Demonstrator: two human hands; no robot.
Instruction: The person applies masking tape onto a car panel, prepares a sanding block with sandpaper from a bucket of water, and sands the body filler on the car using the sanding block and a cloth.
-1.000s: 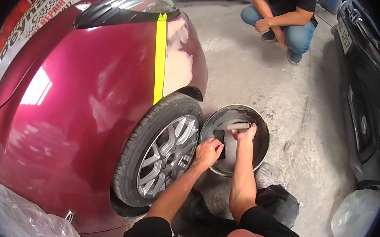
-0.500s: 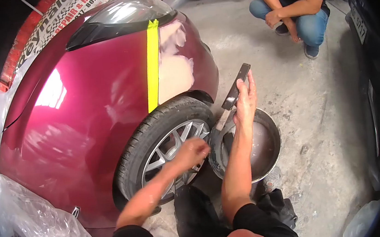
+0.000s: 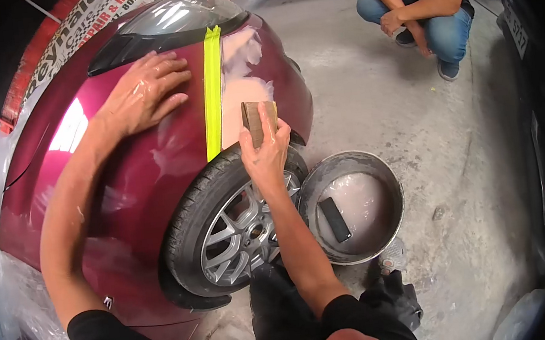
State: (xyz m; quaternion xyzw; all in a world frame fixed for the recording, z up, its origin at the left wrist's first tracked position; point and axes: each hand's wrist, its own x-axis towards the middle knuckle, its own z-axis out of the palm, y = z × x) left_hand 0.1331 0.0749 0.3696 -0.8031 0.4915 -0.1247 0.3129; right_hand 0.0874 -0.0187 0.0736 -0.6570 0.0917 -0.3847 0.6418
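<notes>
My left hand [image 3: 141, 94] lies spread on the maroon fender [image 3: 169, 137], left of a yellow tape strip [image 3: 214, 93]; its fingers look wet. In my right hand [image 3: 267, 154] is a brownish sanding block [image 3: 255, 122], gripped between thumb and fingers. The block is up against the lower part of the pale filler patch [image 3: 248, 93], just above the wheel arch. Below that hand stands a round bucket [image 3: 394, 223] of cloudy greyish water, with a dark block [image 3: 335, 219] in it.
Beneath the fender is the front wheel [image 3: 192, 258]. Clear plastic sheeting [image 3: 42, 320] hangs along the left. A person [image 3: 450, 25] crouches at upper right, hands together. A dark car [image 3: 525, 110] stands on the right.
My left hand has moved up from beside the wheel onto the fender. My right hand has brought the sanding block from above the bucket leftward to the filler patch.
</notes>
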